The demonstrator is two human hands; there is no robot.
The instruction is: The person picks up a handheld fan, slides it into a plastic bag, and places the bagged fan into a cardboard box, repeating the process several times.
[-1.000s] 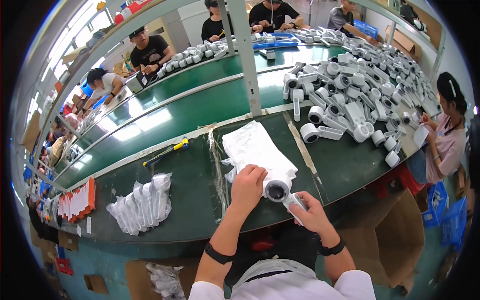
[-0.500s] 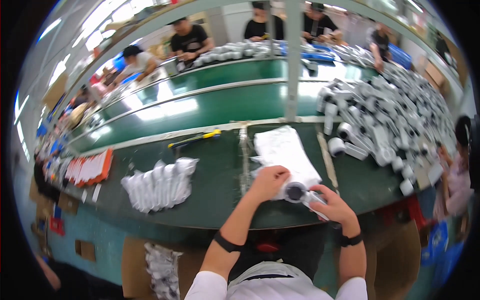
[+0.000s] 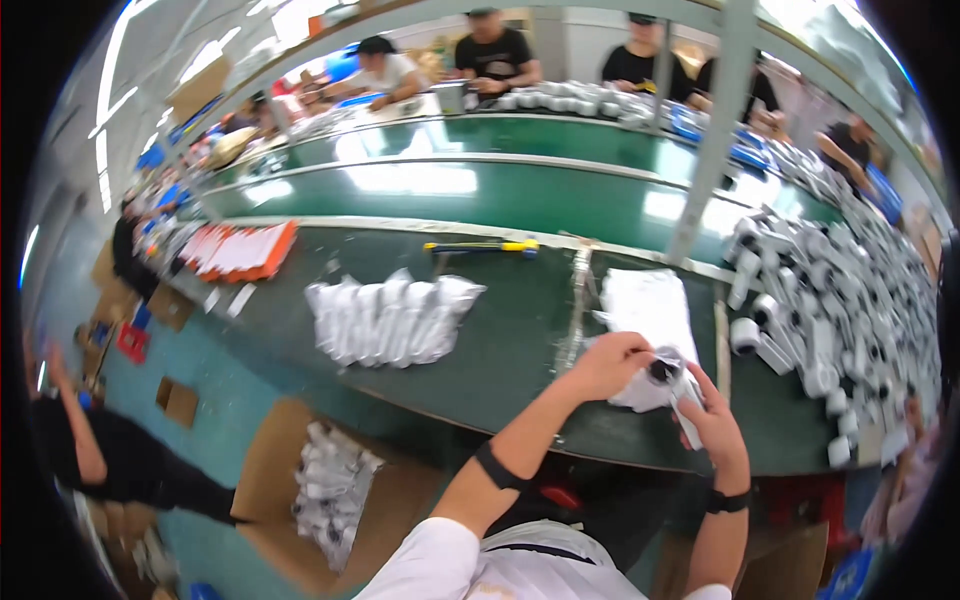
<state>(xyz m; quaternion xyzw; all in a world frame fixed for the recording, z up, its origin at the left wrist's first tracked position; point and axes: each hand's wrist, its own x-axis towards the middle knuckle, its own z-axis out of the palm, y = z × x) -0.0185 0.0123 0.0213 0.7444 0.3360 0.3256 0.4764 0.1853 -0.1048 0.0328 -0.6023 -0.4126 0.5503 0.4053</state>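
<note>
- Facing you is the dark green tabletop [image 3: 520, 325], curving across the view, with your hands working above its near edge, right of centre.
- On the tabletop to your right spreads the big pile of grey-white gadgets [image 3: 820, 310], lying at all angles; your right hand is the nearer one to it.
- Below the edge, to your left, stands an open cardboard box [image 3: 405, 510] with wrapped pieces inside.
- Left of your hands, well apart from them, lies a row of bagged pieces [image 3: 390, 325], side by side.
- Just beyond your hands lies a white stack [image 3: 650, 305], perhaps of bags, its long side running away from you.
- Farther left sits an orange tray [image 3: 275, 250] of white strips.
- Behind the bagged row lies a yellow-and-black hammer [image 3: 485, 247], crosswise to you.
- Your right hand [image 3: 720, 425] is closed around the handle of one gadget [image 3: 688, 405], held at the near end of the stack. Its long axis slants: round head up-left and away from you, handle down-right toward you.
- Your left hand [image 3: 610, 365] has its fingers drawn close together at that head, so it is the nearer hand there; blur hides whether they grip it.
</note>
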